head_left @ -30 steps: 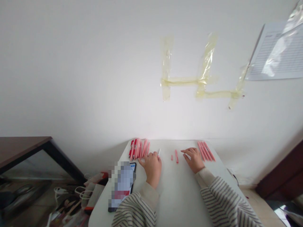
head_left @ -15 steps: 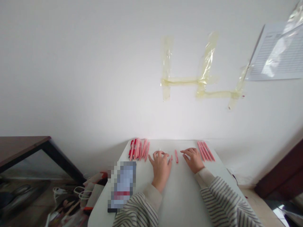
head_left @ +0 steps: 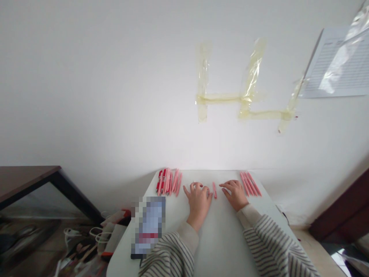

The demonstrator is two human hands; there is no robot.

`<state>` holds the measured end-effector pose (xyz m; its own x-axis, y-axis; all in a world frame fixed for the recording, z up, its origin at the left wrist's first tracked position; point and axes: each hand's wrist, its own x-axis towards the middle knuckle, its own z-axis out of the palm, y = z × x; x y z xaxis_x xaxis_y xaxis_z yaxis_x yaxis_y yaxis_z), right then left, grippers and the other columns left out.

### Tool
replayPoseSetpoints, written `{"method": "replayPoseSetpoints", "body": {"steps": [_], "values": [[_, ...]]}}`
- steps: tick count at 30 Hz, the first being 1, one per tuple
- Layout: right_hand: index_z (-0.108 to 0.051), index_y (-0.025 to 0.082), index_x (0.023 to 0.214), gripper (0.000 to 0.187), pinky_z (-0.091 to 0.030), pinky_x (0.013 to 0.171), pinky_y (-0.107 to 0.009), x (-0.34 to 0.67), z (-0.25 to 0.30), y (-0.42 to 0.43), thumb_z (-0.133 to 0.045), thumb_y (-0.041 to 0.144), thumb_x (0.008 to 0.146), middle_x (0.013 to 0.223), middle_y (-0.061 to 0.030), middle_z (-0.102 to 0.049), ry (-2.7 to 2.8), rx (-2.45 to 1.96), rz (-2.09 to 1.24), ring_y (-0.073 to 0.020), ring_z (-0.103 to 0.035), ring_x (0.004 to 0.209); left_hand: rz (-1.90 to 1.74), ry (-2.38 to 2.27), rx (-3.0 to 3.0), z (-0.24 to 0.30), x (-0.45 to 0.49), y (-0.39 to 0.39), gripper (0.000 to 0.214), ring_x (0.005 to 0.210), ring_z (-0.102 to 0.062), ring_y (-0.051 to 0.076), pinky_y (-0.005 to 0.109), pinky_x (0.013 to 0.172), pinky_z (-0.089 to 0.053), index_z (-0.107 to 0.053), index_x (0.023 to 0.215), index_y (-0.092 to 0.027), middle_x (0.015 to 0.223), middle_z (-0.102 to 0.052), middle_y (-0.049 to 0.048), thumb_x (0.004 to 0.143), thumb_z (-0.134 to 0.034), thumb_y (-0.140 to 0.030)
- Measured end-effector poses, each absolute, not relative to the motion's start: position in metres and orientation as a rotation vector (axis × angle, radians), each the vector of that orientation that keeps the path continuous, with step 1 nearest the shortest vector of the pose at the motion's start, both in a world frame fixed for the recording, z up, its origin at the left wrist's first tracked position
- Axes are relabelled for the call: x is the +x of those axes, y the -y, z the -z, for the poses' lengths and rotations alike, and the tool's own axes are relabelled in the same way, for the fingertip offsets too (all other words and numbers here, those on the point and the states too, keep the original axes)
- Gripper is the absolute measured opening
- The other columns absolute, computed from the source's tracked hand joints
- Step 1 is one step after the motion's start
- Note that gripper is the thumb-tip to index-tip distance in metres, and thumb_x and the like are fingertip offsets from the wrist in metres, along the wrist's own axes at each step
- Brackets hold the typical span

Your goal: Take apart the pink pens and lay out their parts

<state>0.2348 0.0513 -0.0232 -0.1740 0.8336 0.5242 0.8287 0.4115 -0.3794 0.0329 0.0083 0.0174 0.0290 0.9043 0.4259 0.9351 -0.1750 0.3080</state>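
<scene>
My left hand is over the middle of the white table, its little finger out to the side. Its thumb and forefinger come together just left of a slim pink pen piece; whatever is between them is hidden. Across from it, my right hand has its fingers stretched toward the same piece, apart from it and holding nothing. Several pink pens lie side by side beyond the right hand. Left of my left hand, pink and red pens form a larger group.
A phone-like device, pixelated over, lies on the table's left side. Behind the table rises a white wall with yellowed tape and a taped paper sheet. Bags and cables crowd the floor at left, below a dark desk.
My left hand has shifted slightly right, and its fingers now cover the spot where a small pink piece showed beside the thumb. My right hand has hardly moved.
</scene>
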Motion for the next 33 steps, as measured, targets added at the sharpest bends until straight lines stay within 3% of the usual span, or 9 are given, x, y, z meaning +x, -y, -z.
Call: {"method": "replayPoseSetpoints", "body": {"steps": [7,13,22,28,33], "values": [[-0.076,0.034,0.11,0.027,-0.043,0.096,-0.046,0.237,0.027,-0.054,-0.055,0.029,0.095,0.103,-0.0061,-0.071,2.02,-1.417,0.012,-0.0269,-0.055,0.107,0.829,2.023,-2.212,-0.018,0.035,-0.011,0.013,0.118,-0.045,0.029,0.075,0.116,-0.01,-0.076,0.089,-0.03,0.111,-0.063,0.0056,0.084,-0.068,-0.039],[-0.077,0.032,0.107,0.025,-0.043,0.096,-0.043,0.234,0.023,-0.051,-0.057,0.027,0.095,0.102,-0.006,-0.071,2.006,-1.431,0.025,-0.0257,-0.055,0.106,0.809,2.083,-2.152,-0.021,0.036,-0.011,0.019,0.118,-0.045,0.028,0.073,0.116,-0.01,-0.077,0.09,-0.029,0.111,-0.063,0.0065,0.09,-0.058,-0.032],[-0.078,0.03,0.106,0.026,-0.043,0.095,-0.045,0.237,0.016,-0.049,-0.055,0.025,0.096,0.1,-0.0068,-0.071,2.019,-1.375,0.068,-0.0265,-0.053,0.105,0.822,2.127,-2.131,-0.021,0.021,-0.002,0.012,0.119,-0.046,0.029,0.067,0.11,-0.023,-0.075,0.089,-0.029,0.112,-0.065,0.0048,0.087,-0.065,-0.034],[-0.077,0.032,0.105,0.025,-0.029,0.112,-0.059,0.219,-0.005,-0.032,-0.056,0.021,0.096,0.105,-0.0047,-0.072,2.007,-1.356,0.289,-0.0278,-0.05,0.115,0.828,2.133,-2.167,-0.023,0.012,0.0,0.009,0.121,-0.045,0.03,0.072,0.109,-0.02,-0.076,0.086,-0.032,0.114,-0.065,0.0043,0.085,-0.068,-0.036],[-0.076,0.034,0.105,0.021,-0.019,0.118,-0.064,0.195,-0.008,-0.025,-0.062,0.023,0.094,0.109,-0.0028,-0.071,2.079,-1.3,0.242,-0.0272,-0.05,0.118,0.81,2.175,-2.2,-0.025,0.01,-0.003,0.007,0.122,-0.045,0.031,0.074,0.106,-0.024,-0.077,0.086,-0.035,0.118,-0.065,0.0026,0.083,-0.071,-0.038]]}}
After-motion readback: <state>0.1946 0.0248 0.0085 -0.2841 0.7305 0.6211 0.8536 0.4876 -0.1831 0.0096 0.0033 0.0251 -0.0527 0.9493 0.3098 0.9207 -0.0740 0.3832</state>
